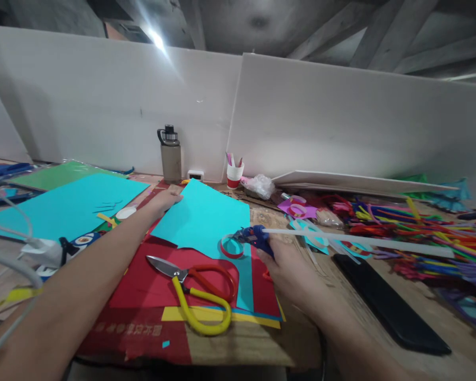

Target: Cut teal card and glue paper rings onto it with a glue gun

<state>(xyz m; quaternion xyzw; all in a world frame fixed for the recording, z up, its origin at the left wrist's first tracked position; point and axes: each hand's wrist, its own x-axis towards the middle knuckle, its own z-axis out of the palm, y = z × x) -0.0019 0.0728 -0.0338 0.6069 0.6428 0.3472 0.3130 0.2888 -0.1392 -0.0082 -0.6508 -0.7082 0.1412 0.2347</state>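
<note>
My right hand (pixel 287 262) is wrapped round a blue glue gun (pixel 257 237) with a long white glue stick in its back. The gun's tip is over a small red ring (pixel 232 247) on a turquoise sheet (pixel 206 214). At the sheet's upper left edge is my left hand (pixel 168 198), its fingers pressed together; what they hold, if anything, is too small to tell. Below lie a red sheet (pixel 138 283) and scissors (pixel 182 272) with one red and one yellow handle, blades apart, pointing left.
A bottle (pixel 170 159) and a paper cup of pens (pixel 235 175) stand at the back. Right are a black case (pixel 388 304) and colourful pipe cleaners (pixel 452 243). Another turquoise sheet (pixel 71 203), a white plug (pixel 42 253) and cables lie left.
</note>
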